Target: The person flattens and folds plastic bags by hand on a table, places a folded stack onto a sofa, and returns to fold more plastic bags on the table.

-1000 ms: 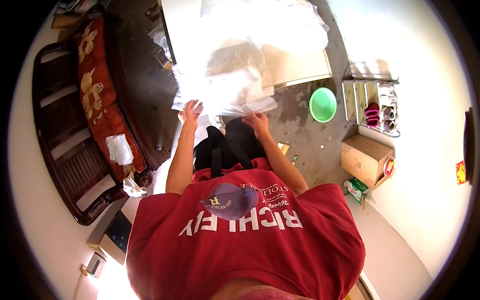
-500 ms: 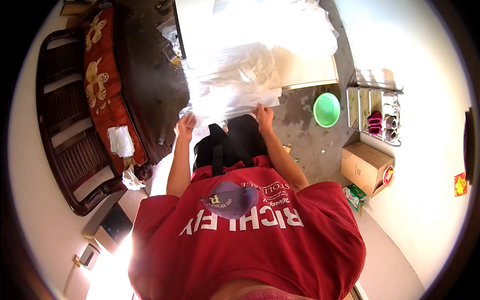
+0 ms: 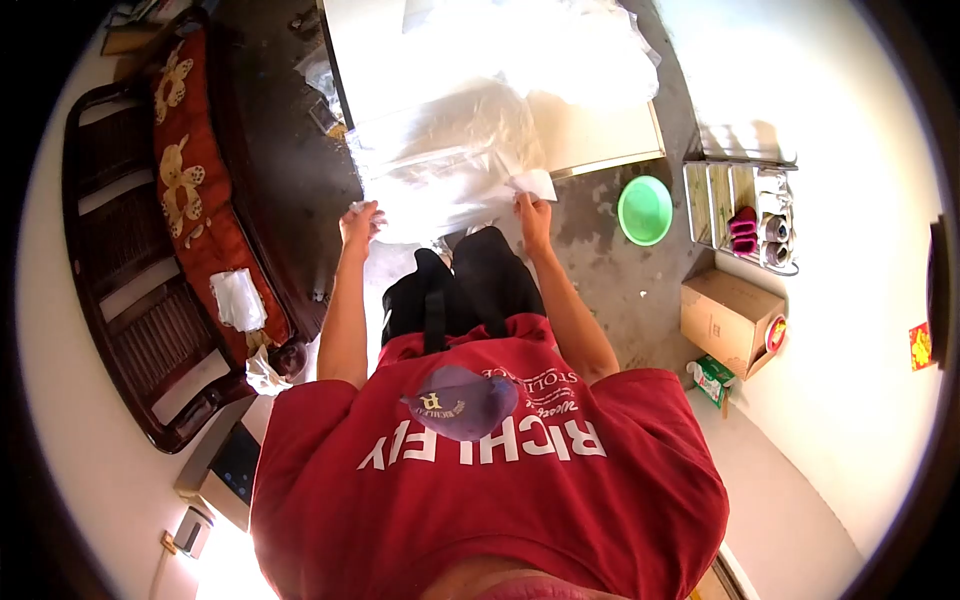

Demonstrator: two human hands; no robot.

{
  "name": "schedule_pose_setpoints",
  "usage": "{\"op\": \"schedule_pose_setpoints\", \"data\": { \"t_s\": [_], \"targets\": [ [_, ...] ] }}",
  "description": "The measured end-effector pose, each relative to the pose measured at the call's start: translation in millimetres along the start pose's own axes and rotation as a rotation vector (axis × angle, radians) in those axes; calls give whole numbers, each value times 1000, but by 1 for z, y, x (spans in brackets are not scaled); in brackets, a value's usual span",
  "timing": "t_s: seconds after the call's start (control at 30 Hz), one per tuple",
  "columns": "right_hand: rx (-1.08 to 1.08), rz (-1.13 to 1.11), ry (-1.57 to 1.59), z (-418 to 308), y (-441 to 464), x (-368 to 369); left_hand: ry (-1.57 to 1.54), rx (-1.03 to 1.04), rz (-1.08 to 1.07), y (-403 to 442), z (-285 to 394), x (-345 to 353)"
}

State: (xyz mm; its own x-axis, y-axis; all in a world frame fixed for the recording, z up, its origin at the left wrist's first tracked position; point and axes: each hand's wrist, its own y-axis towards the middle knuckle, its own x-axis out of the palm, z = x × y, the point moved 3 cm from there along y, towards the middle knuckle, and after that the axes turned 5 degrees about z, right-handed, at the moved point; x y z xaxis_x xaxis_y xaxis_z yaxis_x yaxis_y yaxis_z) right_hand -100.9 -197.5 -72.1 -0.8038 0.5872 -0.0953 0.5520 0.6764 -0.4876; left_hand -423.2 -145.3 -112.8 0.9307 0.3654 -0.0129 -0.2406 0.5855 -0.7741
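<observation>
A clear plastic sheet or bag (image 3: 440, 190) lies across the near part of a bright table (image 3: 595, 135), its near edge hanging toward my lap. At its near left corner my left hand (image 3: 361, 224) is closed on the plastic. My right hand (image 3: 533, 212) pinches the near right corner, where a white flap (image 3: 535, 184) sticks out beside the fingers. Strong glare hides much of the far plastic (image 3: 560, 50).
On the left stands a wooden bench (image 3: 140, 270) with a red cushion (image 3: 200, 230). To the right are a green basin (image 3: 645, 210), a shoe rack (image 3: 720, 205), a cardboard box (image 3: 730, 315) and a green carton (image 3: 711, 380).
Since half a second ago, my left hand has shifted slightly up and left, and my right hand slightly right and up with the plastic edge. The view has tilted a little.
</observation>
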Motion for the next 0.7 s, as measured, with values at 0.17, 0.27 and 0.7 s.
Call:
{"op": "schedule_pose_setpoints", "data": {
  "t_s": [0.17,0.27,0.7],
  "targets": [
    [-24,-89,170,-26,30,23,-143,175,19,-19,60,19],
    [7,-152,245,-42,41,27,-291,266,-1,-25,81,18],
    [132,-97,244,-4,34,13,-71,178,107,6,5,-8]
  ]
}}
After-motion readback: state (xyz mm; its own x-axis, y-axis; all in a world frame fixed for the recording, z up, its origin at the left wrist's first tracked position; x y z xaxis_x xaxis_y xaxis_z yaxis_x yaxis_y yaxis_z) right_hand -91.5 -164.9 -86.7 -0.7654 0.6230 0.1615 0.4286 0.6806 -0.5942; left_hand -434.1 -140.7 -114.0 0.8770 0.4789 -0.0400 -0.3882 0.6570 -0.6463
